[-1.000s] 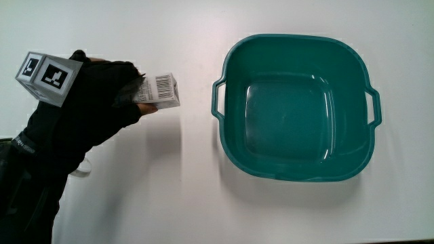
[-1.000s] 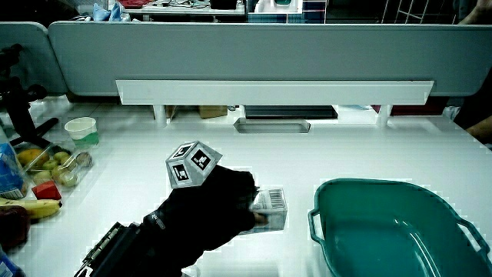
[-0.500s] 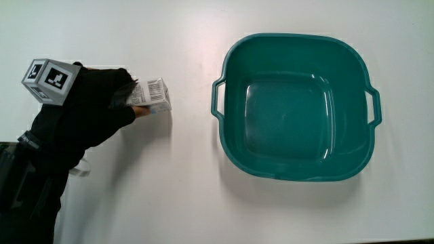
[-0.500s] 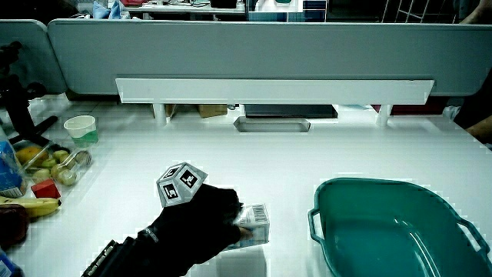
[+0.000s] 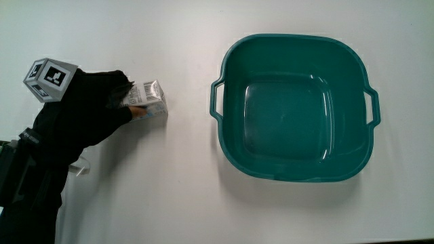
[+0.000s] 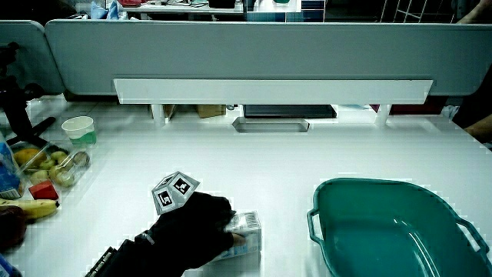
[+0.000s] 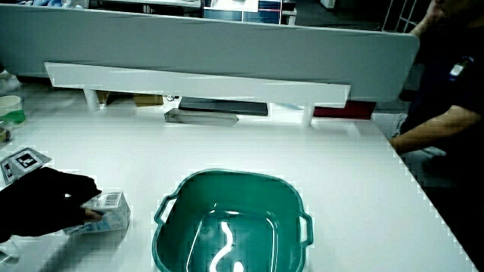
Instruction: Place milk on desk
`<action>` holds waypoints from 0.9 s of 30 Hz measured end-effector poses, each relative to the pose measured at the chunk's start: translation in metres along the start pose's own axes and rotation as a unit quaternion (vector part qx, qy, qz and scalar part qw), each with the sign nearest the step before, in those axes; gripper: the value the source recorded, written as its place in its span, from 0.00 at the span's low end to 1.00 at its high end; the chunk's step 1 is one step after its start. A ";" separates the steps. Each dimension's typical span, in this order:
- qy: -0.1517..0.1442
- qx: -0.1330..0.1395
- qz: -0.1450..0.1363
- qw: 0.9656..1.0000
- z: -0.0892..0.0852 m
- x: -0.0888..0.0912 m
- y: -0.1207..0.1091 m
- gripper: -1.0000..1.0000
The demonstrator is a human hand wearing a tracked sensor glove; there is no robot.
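The milk [image 5: 150, 100] is a small white carton with a barcode on one face. It rests on the white table [image 5: 183, 196] beside the teal basin [image 5: 295, 108], a short gap between them. The hand [image 5: 95, 112] in its black glove lies over the carton's end, fingers curled around it. Both side views show the milk [image 6: 247, 231] [image 7: 110, 211] sitting on the tabletop under the hand [image 6: 192, 231] [image 7: 45, 204]. The patterned cube [image 5: 49, 78] sits on the back of the hand.
The teal basin [image 6: 392, 231] [image 7: 231, 223] holds nothing. A low grey partition [image 6: 269, 54] with a white shelf runs along the table's edge farthest from the person. A cup [image 6: 81, 129], a jar and fruit [image 6: 34, 188] crowd one table edge in a side view.
The hand has carried the carton down and away from the basin until it rests on the table. The basin has not moved.
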 end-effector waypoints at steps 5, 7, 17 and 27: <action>0.008 -0.008 0.011 1.000 -0.001 0.000 0.002 0.45; -0.003 -0.014 0.012 1.000 -0.003 -0.002 0.002 0.40; -0.016 -0.040 0.031 0.999 -0.011 -0.010 -0.003 0.15; 0.001 -0.018 0.010 1.000 0.001 0.007 -0.019 0.00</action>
